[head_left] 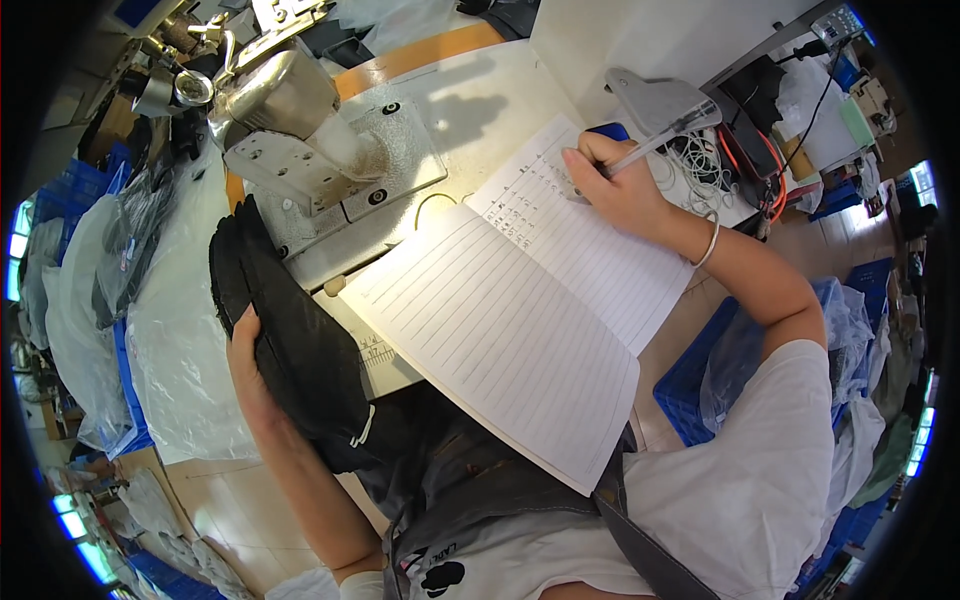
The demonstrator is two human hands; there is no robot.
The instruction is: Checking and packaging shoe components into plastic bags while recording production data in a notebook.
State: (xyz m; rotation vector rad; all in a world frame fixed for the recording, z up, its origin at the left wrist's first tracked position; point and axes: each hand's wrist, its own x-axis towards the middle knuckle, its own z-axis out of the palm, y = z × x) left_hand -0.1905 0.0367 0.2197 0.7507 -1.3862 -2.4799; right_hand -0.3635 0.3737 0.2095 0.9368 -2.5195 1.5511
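A lined notebook point(500, 345) lies spread out, partly over the machine table and partly over my lap. Rows of handwriting fill the upper part of its right page, while the left page carries only printed lines. My right hand point(630, 198) is closed around a clear pen point(662, 138), resting on the written page; the hand hides the pen's tip. At the left, my left hand point(246, 352) grips the outer edge of a folded bundle of black fabric point(305, 350), thumb on top and the other fingers hidden beneath. A short white cord hangs at the bundle's lower end.
A sewing machine point(275, 95) stands behind the notebook on the pale table point(470, 130). Coiled white cable point(700, 165) and a grey holder point(650, 97) sit at the far right. Blue crates point(690, 375) with plastic flank me, and clear plastic sheeting point(185, 340) hangs at left.
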